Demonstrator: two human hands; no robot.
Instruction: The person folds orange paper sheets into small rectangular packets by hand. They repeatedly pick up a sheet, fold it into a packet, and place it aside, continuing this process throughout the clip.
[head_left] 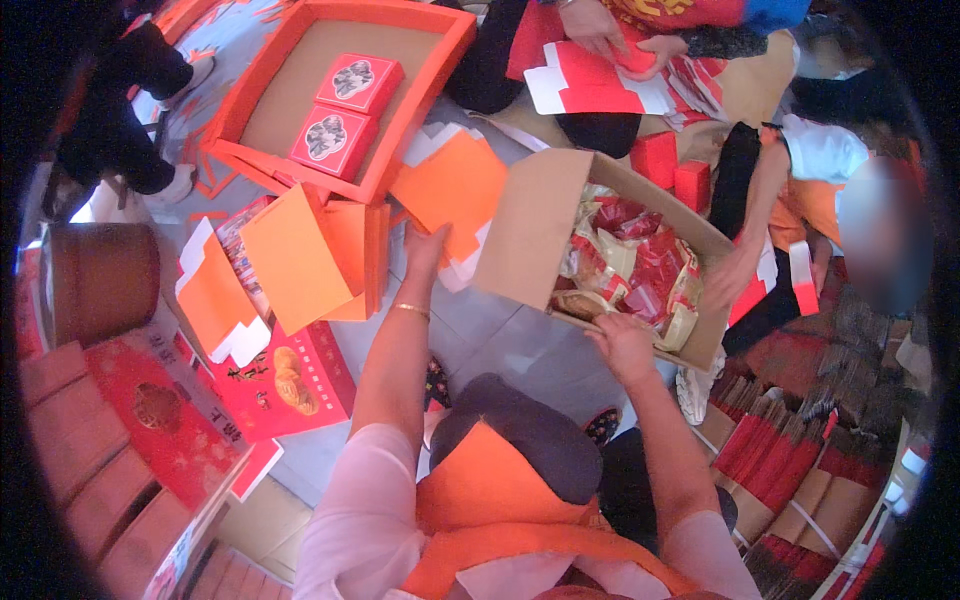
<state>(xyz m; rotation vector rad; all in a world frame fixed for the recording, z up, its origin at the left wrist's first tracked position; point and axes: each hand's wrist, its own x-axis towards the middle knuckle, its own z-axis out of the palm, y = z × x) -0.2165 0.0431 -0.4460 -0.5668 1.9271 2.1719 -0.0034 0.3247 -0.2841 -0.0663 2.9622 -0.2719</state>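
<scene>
My left hand (424, 250) reaches forward and grips the near edge of a flat orange cardboard blank (452, 188) lying on the grey floor. My right hand (622, 343) rests on the near rim of an open brown carton (535, 235) and touches a wrapped round pastry (578, 303) at its edge. The carton is filled with several red and gold wrapped packets (640, 270). Another person's hand (728, 276) reaches into the carton from the right.
A large orange tray (405, 100) holding two red patterned boxes (345, 110) stands far left. Folded orange boxes (300, 255) lie left of my arm. Red printed sheets (270, 385) lie near left. Bundled incense sticks (790, 460) are stacked right. People sit across, folding red card (590, 85).
</scene>
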